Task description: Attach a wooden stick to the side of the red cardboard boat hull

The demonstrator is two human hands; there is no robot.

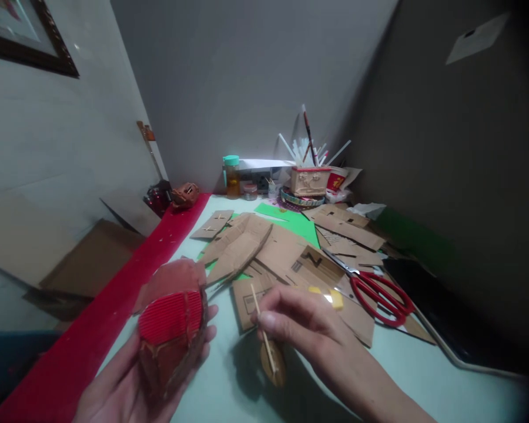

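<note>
My left hand (117,376) is wrapped round a small brown craft model (170,373) with a rounded front and a red corrugated panel (167,320). My right hand (311,329) pinches a thin wooden stick (267,341) between thumb and fingers, the stick slanting down. Behind the stick's lower end is a brown oval piece (278,367); whether the two are joined, I cannot tell. Just beyond my right hand are a cardboard block (242,299) and a yellow piece (330,296). The two hands are apart, above the pale table (220,376).
Cut cardboard pieces (286,249) lie over green sheets (306,226). Red-handled scissors (370,288) and a dark tablet-like slab (441,311) lie at the right. At the back stand a teal-lidded bottle (233,179) and a box of sticks (309,182). A red strip (127,294) borders the table's left.
</note>
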